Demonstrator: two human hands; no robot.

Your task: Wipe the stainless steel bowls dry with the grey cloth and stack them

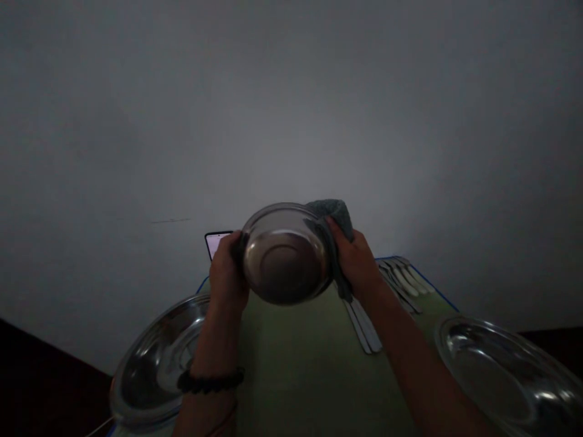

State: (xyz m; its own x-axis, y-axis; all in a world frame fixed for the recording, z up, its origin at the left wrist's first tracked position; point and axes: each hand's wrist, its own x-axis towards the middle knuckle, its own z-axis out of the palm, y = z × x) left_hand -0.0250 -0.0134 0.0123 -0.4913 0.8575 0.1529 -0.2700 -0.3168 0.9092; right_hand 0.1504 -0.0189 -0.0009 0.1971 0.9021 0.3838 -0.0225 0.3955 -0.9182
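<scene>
A shiny metal bowl (pixel 286 267) is held up above the table, tilted so that its rounded underside faces me. My left hand (pixel 228 270) grips the bowl's left rim; a dark beaded bracelet circles that wrist. On the opposite side, my right hand (pixel 355 258) is closed on a grey-green cloth (pixel 334 212), which lies folded over the bowl's right rim. The cloth hangs down between the palm and the metal. The bowl's inside is turned away and hidden.
A large metal basin (pixel 150 400) stands at the left, and a metal tray-like dish (pixel 492 376) at the right. Knives and other cutlery (pixel 403 279) lie behind my right arm on the green tabletop (pixel 310 376). A phone (pixel 214 241) leans by the wall (pixel 291 109).
</scene>
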